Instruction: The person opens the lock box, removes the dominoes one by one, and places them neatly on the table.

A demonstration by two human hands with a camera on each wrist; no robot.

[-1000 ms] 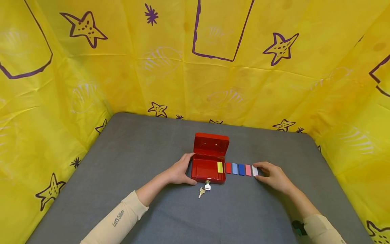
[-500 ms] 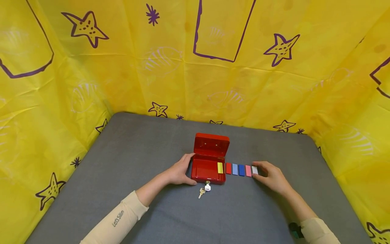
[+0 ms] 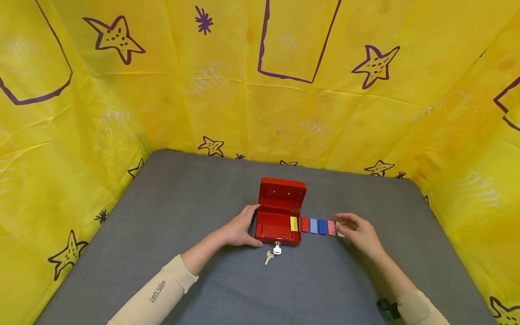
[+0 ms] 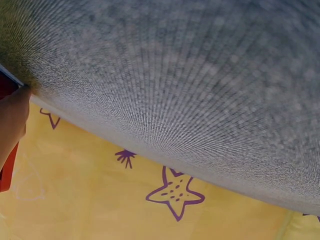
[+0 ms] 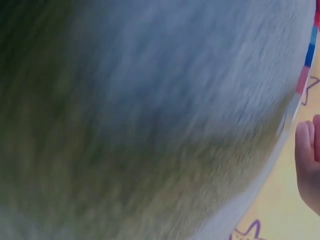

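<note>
A red metal cash box [image 3: 268,224] stands with its lid [image 3: 282,193] raised. My left hand [image 3: 237,229] holds its left side, fingers at the back corner and thumb at the front corner. Inside, at the right end, lies a yellow block [image 3: 294,224]. Flat blocks run in a row from the box's right side: red [image 3: 305,225], light blue [image 3: 313,226], dark blue [image 3: 322,227], pink [image 3: 331,228] and a white block [image 5: 290,112]. Over the white block hovers my right hand [image 3: 363,234], partly hiding it; the right wrist view shows the fingers apart from it.
One key [image 3: 277,248] sits in the lock at the box's front, and another key [image 3: 269,257] hangs beside it on the grey tabletop [image 3: 195,185]. Yellow cloth [image 3: 227,104] with starfish drawings encloses the table's back and sides.
My right hand has come off the white block's edges and shifted slightly left over it. The left hand, box and coloured blocks stay where they were.
</note>
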